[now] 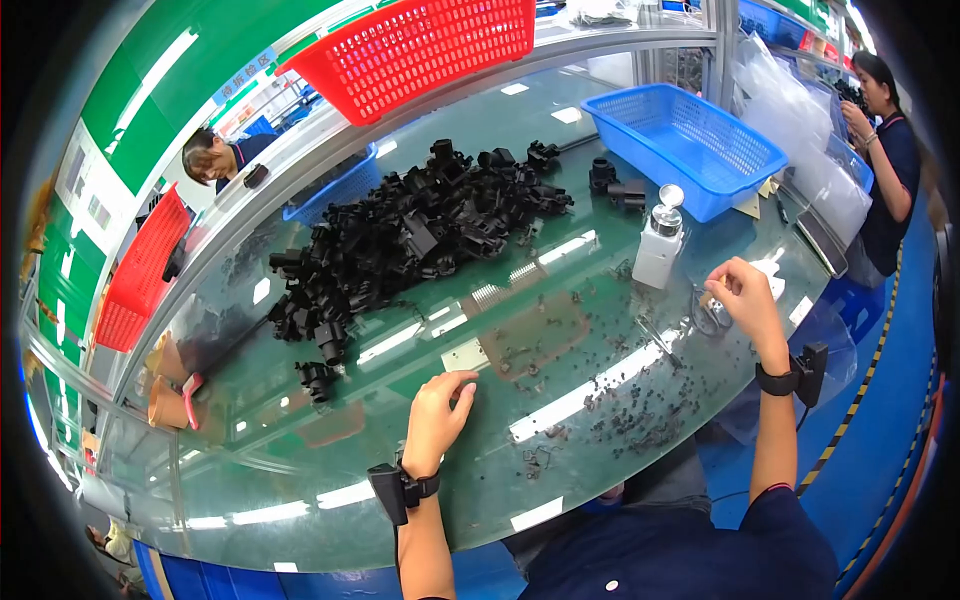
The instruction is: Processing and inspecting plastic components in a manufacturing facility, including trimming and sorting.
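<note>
Left hand (440, 412): thumb and forefinger a narrow gap apart, nothing visible between them; contact with the tabletop (255, 470) cannot be confirmed. Right hand (746, 300): fingertips pinched together near the looped item (708, 312); whether they hold a piece cannot be told. The small parts (640, 402) lie loose on the tabletop, between the hands and toward the near edge. The thin tool (657, 340) lies between the bottle (657, 258) and the small parts.

Caution: a forearm or one of the wrist straps (428, 486) sweeping low could scatter the small parts or push some over the near edge. If a piece is held, a loose pinch could drop it among the others. Snagging the looped item could drag it into the thin tool.

Obstructions: the bottle stands upright to the left of the right hand; a sideways knock could tip it. The black parts (425, 225) form a heap beyond the left hand; disturbing its edge could cause a slide. The blue basket (655, 165) stands behind the bottle, with the phone (822, 243) to its right.
</note>
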The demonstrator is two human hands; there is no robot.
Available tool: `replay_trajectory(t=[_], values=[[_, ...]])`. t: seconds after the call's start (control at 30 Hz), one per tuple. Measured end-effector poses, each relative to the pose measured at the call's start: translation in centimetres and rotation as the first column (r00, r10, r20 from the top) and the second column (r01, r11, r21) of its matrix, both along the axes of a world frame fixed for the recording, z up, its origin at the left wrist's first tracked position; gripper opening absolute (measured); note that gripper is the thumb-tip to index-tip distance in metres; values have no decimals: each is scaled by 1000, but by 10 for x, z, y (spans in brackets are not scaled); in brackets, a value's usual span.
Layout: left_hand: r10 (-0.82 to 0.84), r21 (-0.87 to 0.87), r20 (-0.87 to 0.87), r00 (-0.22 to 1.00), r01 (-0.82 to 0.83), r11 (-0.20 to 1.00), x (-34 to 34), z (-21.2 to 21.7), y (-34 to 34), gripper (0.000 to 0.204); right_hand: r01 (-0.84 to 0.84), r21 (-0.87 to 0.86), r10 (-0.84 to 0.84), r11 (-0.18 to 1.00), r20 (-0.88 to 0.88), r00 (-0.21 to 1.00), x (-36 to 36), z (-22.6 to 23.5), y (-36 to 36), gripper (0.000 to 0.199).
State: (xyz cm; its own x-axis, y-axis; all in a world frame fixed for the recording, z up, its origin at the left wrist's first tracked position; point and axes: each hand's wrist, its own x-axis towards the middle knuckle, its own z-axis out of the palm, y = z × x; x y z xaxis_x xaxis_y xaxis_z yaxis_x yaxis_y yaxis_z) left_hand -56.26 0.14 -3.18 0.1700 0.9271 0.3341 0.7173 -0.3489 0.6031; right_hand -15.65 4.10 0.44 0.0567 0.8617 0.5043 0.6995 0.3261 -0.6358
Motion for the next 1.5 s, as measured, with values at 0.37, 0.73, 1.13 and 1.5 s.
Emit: replay_trajectory(t=[0.37,0.73,1.13,1.5], values=[[-10,1,-6,1000,10,1000,1,0,-1,14,68,-54,-76,996,-144,987,-5,-39,9,20],[-37,188,-66,997,49,981,-8,9,3,11,-468,217,425,857,219,878,-141,70,62,12],[-14,240,-264,965,80,967,5,9,-10,14,-256,165,123,953,560,819,-313,33,291,48],[26,260,-276,961,49,964,2,10,-12,17,-342,-229,412,911,518,750,-320,54,280,41]])
